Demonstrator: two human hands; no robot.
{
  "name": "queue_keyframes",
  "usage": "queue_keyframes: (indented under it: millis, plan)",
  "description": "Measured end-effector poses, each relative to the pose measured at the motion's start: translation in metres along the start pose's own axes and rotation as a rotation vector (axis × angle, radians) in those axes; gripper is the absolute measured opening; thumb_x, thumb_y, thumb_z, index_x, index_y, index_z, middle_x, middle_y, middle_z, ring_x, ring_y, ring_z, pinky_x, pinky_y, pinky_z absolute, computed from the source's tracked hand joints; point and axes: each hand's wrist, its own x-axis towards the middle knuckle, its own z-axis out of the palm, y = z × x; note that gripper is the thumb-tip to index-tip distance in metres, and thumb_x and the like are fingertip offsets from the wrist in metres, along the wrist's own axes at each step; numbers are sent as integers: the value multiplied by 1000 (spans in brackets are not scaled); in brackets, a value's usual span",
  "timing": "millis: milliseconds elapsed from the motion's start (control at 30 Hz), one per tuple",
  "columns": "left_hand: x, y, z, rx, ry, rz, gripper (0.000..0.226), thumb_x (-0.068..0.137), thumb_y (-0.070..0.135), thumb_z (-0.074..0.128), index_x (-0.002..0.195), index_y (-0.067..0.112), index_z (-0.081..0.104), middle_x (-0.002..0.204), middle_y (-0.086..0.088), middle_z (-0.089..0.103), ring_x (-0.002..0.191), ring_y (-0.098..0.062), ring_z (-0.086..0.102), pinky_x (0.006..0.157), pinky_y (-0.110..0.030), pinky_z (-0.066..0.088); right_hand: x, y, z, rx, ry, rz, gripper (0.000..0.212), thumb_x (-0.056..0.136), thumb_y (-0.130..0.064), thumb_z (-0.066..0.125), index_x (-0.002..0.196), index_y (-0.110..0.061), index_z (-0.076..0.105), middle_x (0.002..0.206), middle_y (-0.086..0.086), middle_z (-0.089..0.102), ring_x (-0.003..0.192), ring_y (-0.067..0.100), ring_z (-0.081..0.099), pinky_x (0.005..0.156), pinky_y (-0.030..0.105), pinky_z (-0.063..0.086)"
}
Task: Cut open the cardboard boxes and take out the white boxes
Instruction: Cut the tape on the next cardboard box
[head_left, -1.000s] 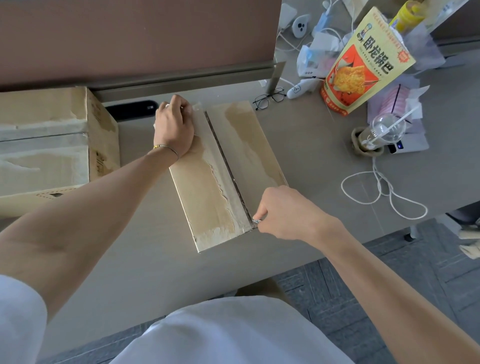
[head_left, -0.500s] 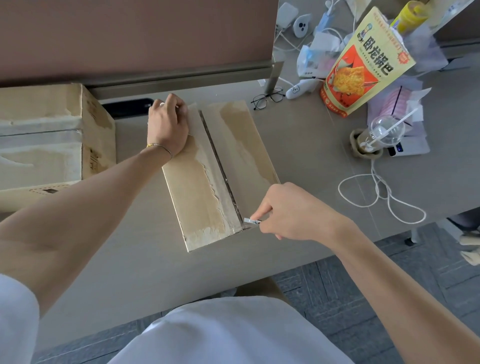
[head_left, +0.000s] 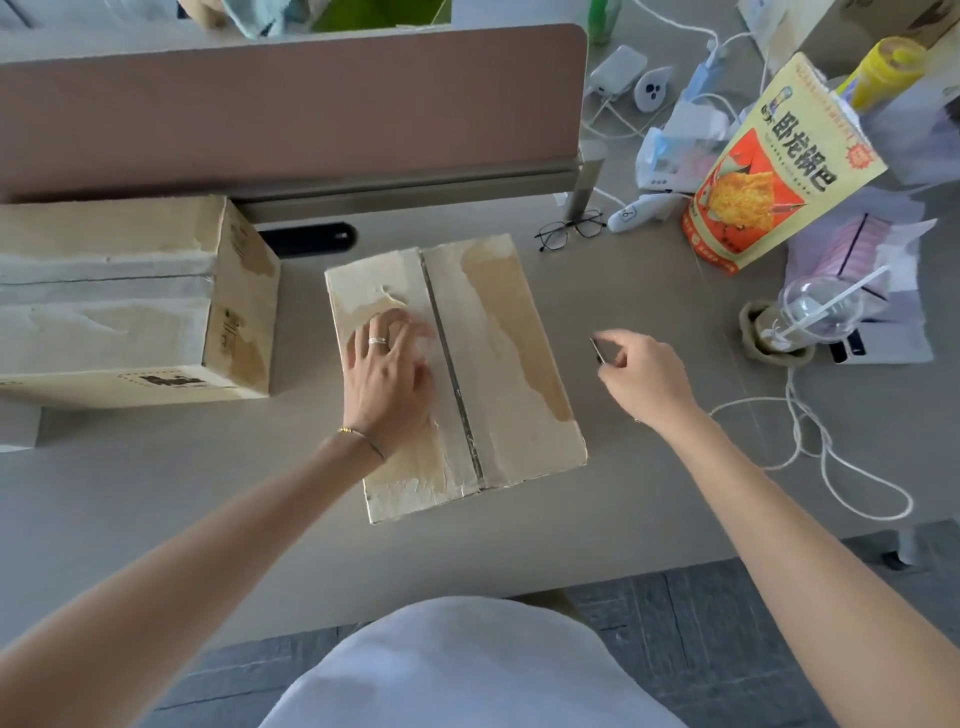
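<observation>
Pinched in the right hand (head_left: 641, 371) is a small blade (head_left: 597, 352), held off the cardboard box (head_left: 498, 353). Left hand (head_left: 389, 371) rests flat, fingers blurred, on its worn, peeling top flap; centre seam shows a dark slit.

The bare desk (head_left: 623, 493) to the right of the small cardboard box (head_left: 498, 364) is open. Past it lie a white cord (head_left: 810, 447) and a plastic cup (head_left: 815, 317). On the left, 1 big box (head_left: 130, 301) stands near, with a gap between.

On the tabletop (head_left: 623, 499) there were two cardboard boxes (head_left: 498, 364) (head_left: 104, 301), one pair of glasses (head_left: 570, 232), one snack bag (head_left: 779, 166), one plastic cup (head_left: 815, 312) and one yellow bottle (head_left: 885, 73).
</observation>
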Motion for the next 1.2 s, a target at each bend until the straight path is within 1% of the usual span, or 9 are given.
queue_keyframes:
  millis: [200,333,467,567,667,767,900,1033,1200]
  plan:
    - [-33,16,4,31,-26,44,40,77,17,59,117,17,66,140,-11,50,137,-37,41,118,-51,26,46,61,57,-52,-100,110,57,76,-20,60,130,-36,61,100,6,75,99,34,70,80,41,59]
    - [-35,15,6,70,-24,61,43,79,13,64,122,17,65,140,-14,49,139,-39,39,121,-55,22,56,66,73,-62,-144,42,53,82,-14,59,133,-25,62,95,9,77,98,32,71,83,40,56]
    - [-36,18,7,99,-31,38,43,82,17,61,125,19,63,143,-11,48,141,-36,38,121,-56,20,67,63,75,-71,-193,-7,48,86,-13,64,134,-18,65,106,11,76,108,33,68,91,39,52]
    - [-37,19,7,98,-34,28,42,82,18,59,124,19,63,142,-10,49,140,-35,39,124,-52,17,67,40,57,-6,-55,-34,44,90,-13,59,134,-18,66,107,9,76,106,32,68,89,34,51]
    - [-37,18,6,61,-35,15,43,78,18,61,121,22,63,141,-6,49,140,-33,39,122,-53,19,53,-6,35,104,154,-208,42,91,-11,57,130,-20,67,105,3,71,97,27,66,85,35,50]
    - [-36,14,6,-4,-18,16,42,78,15,65,119,22,64,139,-4,51,138,-33,42,121,-53,22,26,-51,32,24,248,-478,50,90,-15,61,139,-19,59,118,4,59,109,27,57,97,41,47]
    - [-37,12,6,-41,2,19,45,76,10,59,119,21,65,138,-6,53,138,-33,43,121,-54,23,-9,-87,57,-244,143,-620,72,86,-37,68,152,-22,41,151,11,39,137,35,39,112,52,36]
    - [-37,13,6,-60,16,16,38,81,15,58,117,24,65,137,-5,54,138,-33,43,121,-53,22,-26,-97,80,-416,49,-590,86,81,-48,63,157,-24,29,161,15,25,149,37,20,120,58,21]
    - [-37,13,8,-46,18,17,34,83,21,57,116,25,66,135,-7,53,137,-34,43,123,-50,19,-37,-105,87,-443,-32,-508,87,83,-25,59,160,-27,20,167,18,6,155,38,0,123,63,8]
